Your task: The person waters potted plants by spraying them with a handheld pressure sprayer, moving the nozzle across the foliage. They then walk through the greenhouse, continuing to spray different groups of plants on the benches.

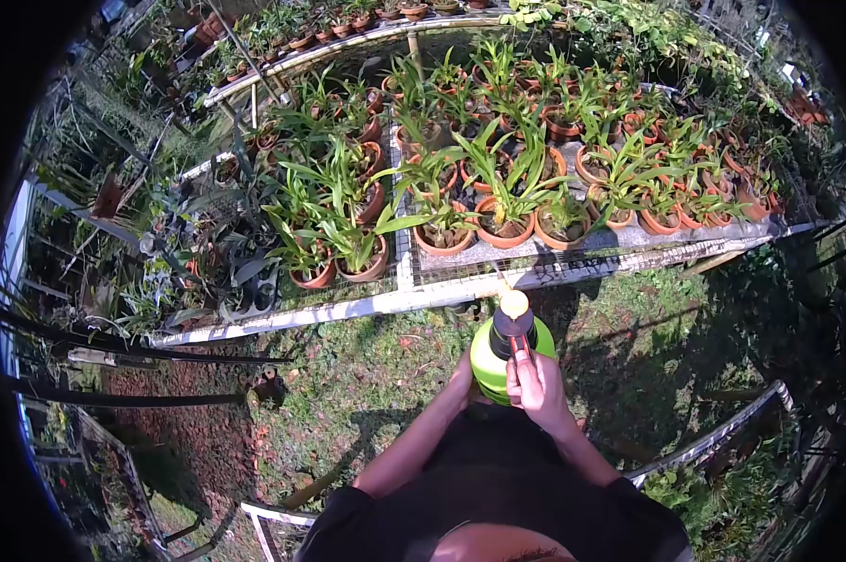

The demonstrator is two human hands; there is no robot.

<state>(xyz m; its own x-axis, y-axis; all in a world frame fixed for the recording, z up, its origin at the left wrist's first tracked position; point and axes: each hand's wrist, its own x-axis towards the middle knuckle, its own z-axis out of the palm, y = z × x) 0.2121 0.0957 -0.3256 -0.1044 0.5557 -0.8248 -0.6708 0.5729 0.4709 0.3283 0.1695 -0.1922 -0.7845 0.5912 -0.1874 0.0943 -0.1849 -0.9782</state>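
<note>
Evidently, the right hand (541,386) has fingers closed on the red handle (520,345) of the green sprayer (486,363); it sits between both hands' fingers; left hand (462,377) closure undeterminable; potted plants (504,223) stand beyond; steady, even pressure seems advisable.

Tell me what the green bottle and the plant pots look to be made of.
The green bottle: probably plastic with a smooth finish, judging by its even, bright colour. The plant pots: likely unglazed terracotta, matt-looking, going by their orange-brown walls, though coloured plastic can't be ruled out.
</note>
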